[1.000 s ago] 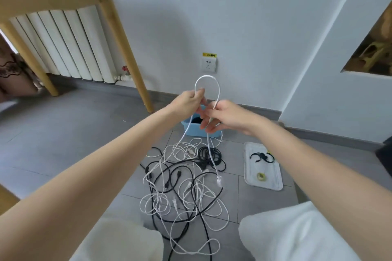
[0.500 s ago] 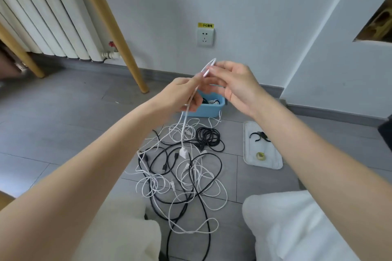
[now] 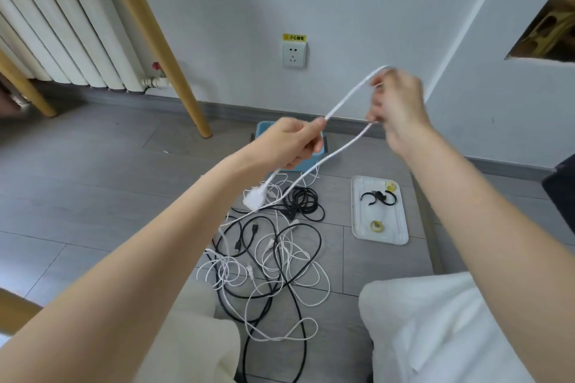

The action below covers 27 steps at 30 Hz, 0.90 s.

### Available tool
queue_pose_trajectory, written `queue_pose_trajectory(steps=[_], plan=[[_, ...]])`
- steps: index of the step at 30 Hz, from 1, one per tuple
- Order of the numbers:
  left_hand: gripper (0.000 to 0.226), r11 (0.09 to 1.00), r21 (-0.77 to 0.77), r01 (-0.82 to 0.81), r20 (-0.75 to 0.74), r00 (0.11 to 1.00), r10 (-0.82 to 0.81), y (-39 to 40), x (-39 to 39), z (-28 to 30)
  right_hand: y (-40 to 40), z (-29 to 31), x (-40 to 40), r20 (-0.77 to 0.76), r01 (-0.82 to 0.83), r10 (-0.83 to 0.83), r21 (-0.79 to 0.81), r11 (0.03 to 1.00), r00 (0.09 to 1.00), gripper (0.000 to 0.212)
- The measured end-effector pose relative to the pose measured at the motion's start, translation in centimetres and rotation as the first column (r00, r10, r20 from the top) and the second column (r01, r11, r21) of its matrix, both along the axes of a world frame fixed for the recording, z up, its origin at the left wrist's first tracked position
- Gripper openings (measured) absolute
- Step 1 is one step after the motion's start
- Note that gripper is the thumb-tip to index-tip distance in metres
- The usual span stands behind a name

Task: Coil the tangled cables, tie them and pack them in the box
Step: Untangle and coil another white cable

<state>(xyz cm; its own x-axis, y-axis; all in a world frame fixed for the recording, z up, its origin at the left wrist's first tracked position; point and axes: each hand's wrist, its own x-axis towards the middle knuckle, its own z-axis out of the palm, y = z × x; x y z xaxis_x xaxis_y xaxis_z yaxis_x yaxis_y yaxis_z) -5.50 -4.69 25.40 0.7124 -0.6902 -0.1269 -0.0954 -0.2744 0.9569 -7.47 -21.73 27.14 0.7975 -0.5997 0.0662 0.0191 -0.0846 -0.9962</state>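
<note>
A white cable is stretched between my two hands. My left hand grips it near its white plug, which dangles below. My right hand is raised higher and to the right, pinching the cable's loop; a second strand runs from it down to the pile. On the floor lies a tangle of black and white cables, with a coiled black cable at its far edge. The blue box stands by the wall, partly hidden behind my left hand.
A white tray to the right of the pile holds black ties and small yellow rolls. A wooden table leg and a radiator stand at the left. My knees frame the bottom of the view.
My hands have drawn apart: the right one moved up and to the right, stretching the white cable into a long loop. The plug now swings below my left hand.
</note>
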Motion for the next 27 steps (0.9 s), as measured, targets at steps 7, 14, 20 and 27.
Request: queue_pose_trajectory(steps=[7,14,20,27], plan=[[0.044,0.962,-0.265,-0.064,-0.206,0.978,0.008,-0.8,-0.2,0.2,1.4,-1.9,-0.3,-0.762,-0.6,0.151,-0.355,0.717,0.63,0.027],[0.028,0.918,-0.266,-0.293,-0.234,0.944,0.233,-1.5,0.2,-1.1,5.3,-2.1,-1.6,-0.843,-0.919,0.379,-0.302,0.255,0.382,0.026],[0.033,0.96,-0.089,-0.264,-0.146,0.957,0.25,0.5,1.4,-1.9,3.6,-0.5,-2.2,-0.698,-0.855,0.494,-0.415,0.312,0.519,0.036],[0.03,0.984,0.04,-0.174,-0.104,0.979,0.177,0.9,1.5,-2.0,1.6,2.1,-3.1,-0.231,-0.701,0.665,-0.309,0.642,0.71,0.041]])
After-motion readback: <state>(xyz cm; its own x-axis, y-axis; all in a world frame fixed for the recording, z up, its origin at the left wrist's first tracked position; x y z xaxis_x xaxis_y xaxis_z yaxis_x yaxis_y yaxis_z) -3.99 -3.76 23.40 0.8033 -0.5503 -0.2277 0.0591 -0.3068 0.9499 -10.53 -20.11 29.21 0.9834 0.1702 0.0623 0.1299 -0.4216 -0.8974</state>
